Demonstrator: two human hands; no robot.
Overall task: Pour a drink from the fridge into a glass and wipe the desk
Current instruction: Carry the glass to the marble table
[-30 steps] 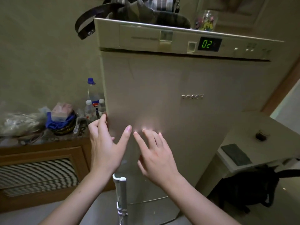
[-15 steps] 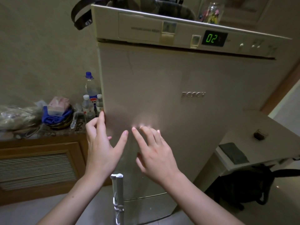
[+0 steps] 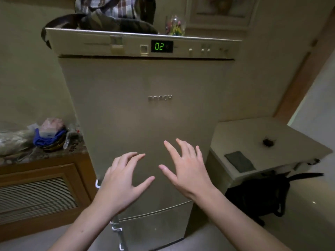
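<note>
A tall beige fridge (image 3: 145, 109) fills the middle of the view, its door closed and a green "02" display (image 3: 161, 46) on the top panel. My left hand (image 3: 123, 182) hovers in front of the lower door, fingers spread, holding nothing. My right hand (image 3: 186, 167) is beside it, also spread and empty. A white desk (image 3: 253, 134) stands to the right of the fridge. On it lie a dark folded cloth (image 3: 239, 161) and a small dark glass (image 3: 269, 141).
A wooden cabinet (image 3: 41, 192) on the left carries a blue cloth (image 3: 47, 139), bags and clutter. Bags and a jar (image 3: 175, 26) sit on top of the fridge. A black backpack (image 3: 259, 194) lies under the desk. A white handle (image 3: 117, 230) runs along the fridge's lower left edge.
The view has shifted so the fridge sits more centred. Both hands have drawn back from the door and lowered; the left hand has left the door's left edge.
</note>
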